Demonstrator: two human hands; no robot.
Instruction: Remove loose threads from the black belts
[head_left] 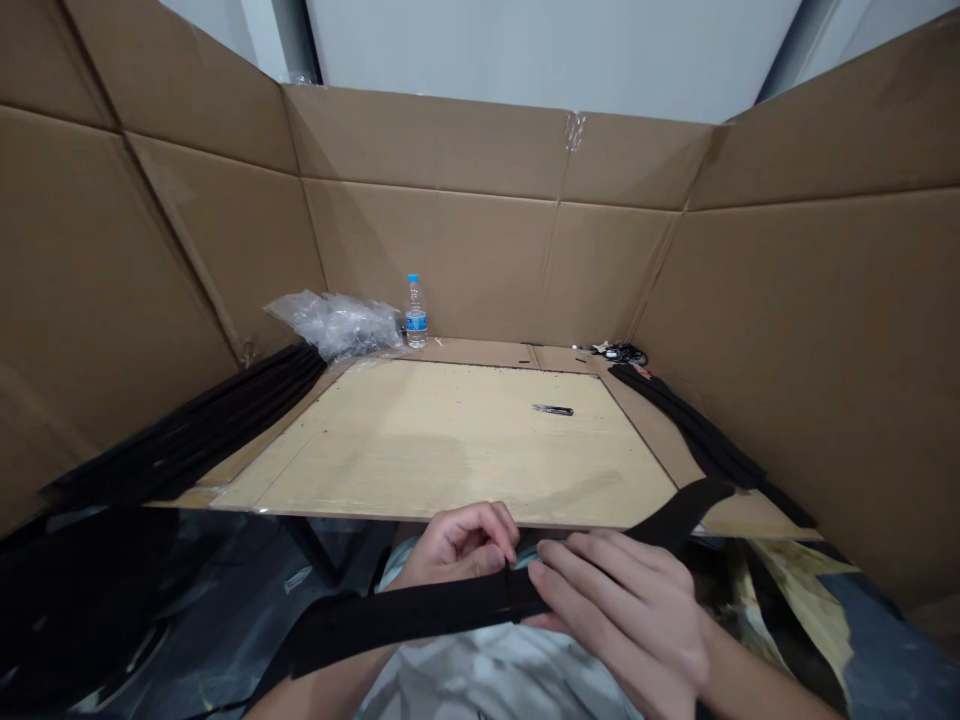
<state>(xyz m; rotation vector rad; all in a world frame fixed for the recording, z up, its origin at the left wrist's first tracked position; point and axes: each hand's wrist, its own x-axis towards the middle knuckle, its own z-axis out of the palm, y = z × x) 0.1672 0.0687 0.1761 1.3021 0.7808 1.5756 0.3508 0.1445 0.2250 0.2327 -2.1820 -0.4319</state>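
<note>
A long black fabric strap runs across my lap just below the front edge of the wooden board. My left hand is curled, its fingers pinching the strap's top edge near the middle. My right hand lies over the strap beside it, fingers pressed on the fabric. From under my right hand the strap rises to the right toward a pile of black straps.
Small black snips lie on the board. A water bottle and a crumpled clear plastic bag stand at the back left. More black straps lie along the left. Cardboard walls enclose the table.
</note>
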